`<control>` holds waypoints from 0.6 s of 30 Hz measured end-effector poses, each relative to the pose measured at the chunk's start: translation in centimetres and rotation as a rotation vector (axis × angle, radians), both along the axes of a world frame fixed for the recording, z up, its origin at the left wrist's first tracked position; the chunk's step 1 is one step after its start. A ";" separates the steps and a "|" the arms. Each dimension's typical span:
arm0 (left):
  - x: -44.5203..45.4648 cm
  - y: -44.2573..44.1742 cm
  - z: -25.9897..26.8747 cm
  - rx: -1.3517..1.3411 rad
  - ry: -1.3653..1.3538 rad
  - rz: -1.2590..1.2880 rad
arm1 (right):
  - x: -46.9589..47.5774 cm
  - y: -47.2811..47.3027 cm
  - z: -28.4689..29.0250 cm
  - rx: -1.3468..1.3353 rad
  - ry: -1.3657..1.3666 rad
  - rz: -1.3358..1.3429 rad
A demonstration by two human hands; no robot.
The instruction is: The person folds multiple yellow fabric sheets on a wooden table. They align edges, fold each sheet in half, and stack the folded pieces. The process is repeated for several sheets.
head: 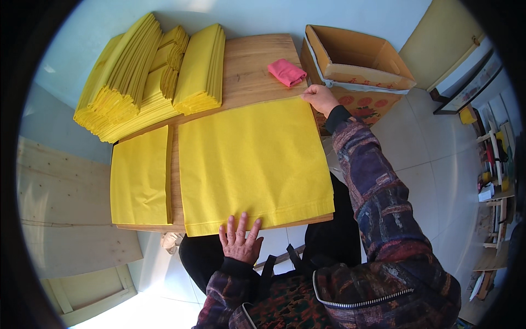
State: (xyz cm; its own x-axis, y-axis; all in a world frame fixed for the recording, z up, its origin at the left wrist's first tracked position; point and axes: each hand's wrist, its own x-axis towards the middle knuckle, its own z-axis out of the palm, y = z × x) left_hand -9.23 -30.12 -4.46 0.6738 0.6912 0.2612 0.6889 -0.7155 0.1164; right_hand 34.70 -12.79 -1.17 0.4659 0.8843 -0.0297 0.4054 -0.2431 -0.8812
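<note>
A large yellow fabric-like sheet (254, 160) lies flat on a wooden table (263, 51), its near edge reaching the table's front. My left hand (240, 242) rests with spread fingers on that near edge. At the sheet's far right corner, my right hand (320, 98) pinches the edge between thumb and fingers. To the left lies a smaller folded yellow piece (141, 177). Behind it stand thick stacks of folded yellow pieces (119, 74), with another stack (199, 68) beside them. A folded pink cloth (287, 72) sits near the table's right edge, just beyond my right hand.
An open cardboard box (361, 70) stands against the table's right side, on top of another printed carton (361, 107). A wooden board (74, 205) is at the left. Shelves with mixed items (497, 164) stand at the far right beyond the tiled floor.
</note>
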 end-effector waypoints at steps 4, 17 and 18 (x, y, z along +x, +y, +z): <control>0.0 0.0 0.0 0.001 -0.010 -0.005 | 0.3 0.1 -0.4 0.029 0.072 -0.007; -0.1 0.1 -0.2 0.014 0.011 -0.032 | -0.2 -2.2 0.1 -0.028 0.068 0.081; -0.2 0.1 -0.1 0.013 0.011 -0.034 | -0.3 -2.5 0.2 -0.034 0.058 0.096</control>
